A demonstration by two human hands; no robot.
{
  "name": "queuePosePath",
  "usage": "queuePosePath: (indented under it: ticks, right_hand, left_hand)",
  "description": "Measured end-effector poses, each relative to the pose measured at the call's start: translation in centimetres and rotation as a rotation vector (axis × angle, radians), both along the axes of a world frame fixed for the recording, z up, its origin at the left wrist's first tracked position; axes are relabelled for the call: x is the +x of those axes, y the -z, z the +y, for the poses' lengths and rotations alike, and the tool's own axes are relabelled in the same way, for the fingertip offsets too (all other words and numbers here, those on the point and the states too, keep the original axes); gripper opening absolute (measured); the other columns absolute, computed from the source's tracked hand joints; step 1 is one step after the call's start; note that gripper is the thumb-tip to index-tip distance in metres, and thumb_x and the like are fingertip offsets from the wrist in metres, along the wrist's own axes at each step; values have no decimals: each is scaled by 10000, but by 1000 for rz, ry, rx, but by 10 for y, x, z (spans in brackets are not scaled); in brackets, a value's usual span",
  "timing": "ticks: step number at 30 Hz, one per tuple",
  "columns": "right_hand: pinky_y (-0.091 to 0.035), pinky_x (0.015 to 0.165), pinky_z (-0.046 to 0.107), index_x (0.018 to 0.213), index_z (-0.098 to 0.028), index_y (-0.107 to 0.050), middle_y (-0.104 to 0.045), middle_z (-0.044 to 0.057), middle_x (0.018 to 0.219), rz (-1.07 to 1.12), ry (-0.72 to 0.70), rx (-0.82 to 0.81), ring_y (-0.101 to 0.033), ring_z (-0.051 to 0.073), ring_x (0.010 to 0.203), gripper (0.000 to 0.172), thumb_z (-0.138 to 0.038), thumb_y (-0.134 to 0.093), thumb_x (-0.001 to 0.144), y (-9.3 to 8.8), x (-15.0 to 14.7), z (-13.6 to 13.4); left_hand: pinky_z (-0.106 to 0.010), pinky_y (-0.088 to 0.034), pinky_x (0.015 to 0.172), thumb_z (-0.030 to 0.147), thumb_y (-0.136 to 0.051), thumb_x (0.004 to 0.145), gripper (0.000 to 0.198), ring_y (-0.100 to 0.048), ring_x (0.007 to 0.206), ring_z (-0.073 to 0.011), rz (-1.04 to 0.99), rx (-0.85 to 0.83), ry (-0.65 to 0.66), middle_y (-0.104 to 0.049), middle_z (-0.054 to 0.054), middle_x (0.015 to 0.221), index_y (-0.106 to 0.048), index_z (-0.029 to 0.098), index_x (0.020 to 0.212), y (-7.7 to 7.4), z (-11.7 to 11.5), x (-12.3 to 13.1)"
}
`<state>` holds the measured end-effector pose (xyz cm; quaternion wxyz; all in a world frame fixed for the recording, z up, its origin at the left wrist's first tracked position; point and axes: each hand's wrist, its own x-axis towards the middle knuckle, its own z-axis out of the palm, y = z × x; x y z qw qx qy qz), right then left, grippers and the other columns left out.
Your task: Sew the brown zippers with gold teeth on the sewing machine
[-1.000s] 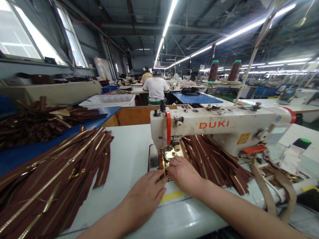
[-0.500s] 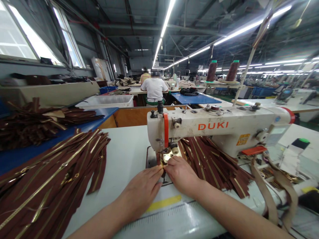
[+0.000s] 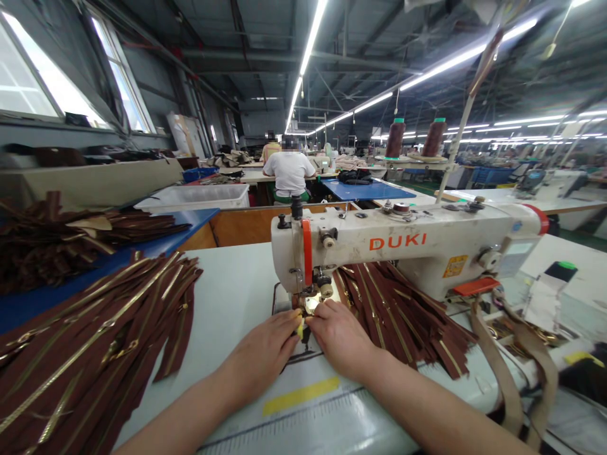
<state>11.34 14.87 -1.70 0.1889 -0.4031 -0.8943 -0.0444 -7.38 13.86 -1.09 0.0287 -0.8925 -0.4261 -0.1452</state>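
Under the head of a white sewing machine (image 3: 351, 237), both my hands meet at the lit needle area. My left hand (image 3: 268, 347) has its fingers closed on the end of a brown zipper (image 3: 298, 302), just left of the presser foot. From the other side, my right hand (image 3: 339, 332) pinches at the same spot, its fingertips close to the left ones. A small yellow bit (image 3: 300, 325) shows between the fingertips. Most of the held zipper is hidden by my fingers and the machine.
Brown zippers with gold teeth (image 3: 109, 322) lie piled at left, and another bundle (image 3: 393, 309) lies under the machine arm. A parts tray (image 3: 512, 341) and beige strap (image 3: 493, 373) sit at right. Ahead, a person in white (image 3: 290, 172) sits with their back to me.
The view has shifted slightly, so everything sits a little further left. My hands stay by the needle, with a small gap and a yellow bit now showing between the fingertips.
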Motion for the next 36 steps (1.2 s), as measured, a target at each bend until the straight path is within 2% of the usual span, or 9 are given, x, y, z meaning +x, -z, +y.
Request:
queuePosePath:
  ticks: [9,17,21,24,28,31,33,36]
  right_hand:
    - [-365,744,309,813,-176,-628,-597,33,840,32,19,8,-477,193,849,144,-197,-515,900,3,2,-2]
    - [-371,752,304,830,-176,-643,-601,36,843,42,28,-29,-481,190,848,163,-176,-497,903,2,2,-3]
    - [-374,738,296,811,-174,-647,-603,38,827,47,27,-28,-482,186,839,185,-173,-488,906,0,2,-5]
    - [-377,733,286,788,-173,-651,-597,38,800,71,26,-39,-485,174,820,208,-161,-482,908,-1,1,-7]
    - [-383,736,287,775,-172,-653,-597,41,775,95,16,-5,-488,178,809,214,-146,-481,900,2,1,-8]
    - [-388,752,296,806,-169,-660,-608,49,780,82,-15,45,-491,188,817,204,-135,-479,893,3,0,-9]
    - [-390,751,301,809,-165,-658,-614,52,781,44,-44,79,-495,194,821,175,-116,-501,871,-2,0,-11]
    - [-393,724,305,762,-166,-634,-610,48,773,-3,-75,124,-496,195,805,159,-120,-517,860,-20,-1,-24]
  left_hand:
    - [-388,-442,1000,230,-383,921,335,-547,1143,-199,-56,28,20,-612,-101,1210,-559,122,1185,9,6,-2]
    - [-404,-441,1000,231,-372,928,343,-541,1149,-208,-68,25,18,-604,-118,1216,-540,106,1199,10,6,1]
    - [-411,-458,979,219,-355,927,323,-573,1104,-215,-64,50,-2,-635,-114,1164,-573,117,1142,7,5,0]
    - [-397,-490,945,217,-371,919,300,-610,1043,-213,-59,57,-46,-663,-100,1112,-604,134,1089,2,-10,-12]
    - [-376,-493,949,212,-439,893,289,-605,1060,-206,-45,60,-19,-653,-80,1147,-587,166,1138,-1,-50,-32]
    - [-373,-501,938,204,-466,880,307,-602,1064,-207,-43,30,-25,-645,-77,1161,-562,173,1170,-4,-74,-38]
    - [-366,-513,916,186,-453,877,296,-616,1034,-203,-67,19,-22,-660,-73,1123,-566,176,1150,-9,-80,-38]
    - [-322,-529,870,159,-392,886,274,-639,951,-178,-136,8,4,-687,-51,1018,-595,194,1066,-19,-73,-37]
